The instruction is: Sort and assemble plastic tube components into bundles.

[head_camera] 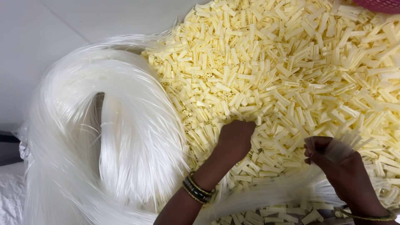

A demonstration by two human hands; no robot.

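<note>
Left hand [235, 139] closed into the cream plastic clips [291, 71]; clear strands [341, 146] pinched by right hand [337, 166], best kept fanned.

A pale, smooth surface [46, 29] carries everything here, showing bare only at the upper left. A wide heap of small cream plastic pieces [291, 71] lies on it and fills the right and centre. Just beside the heap on the left, touching its edge, lies a big looped bundle of clear white strands [125, 137]. A pink basket [381, 5] peeks in at the top right corner.
</note>
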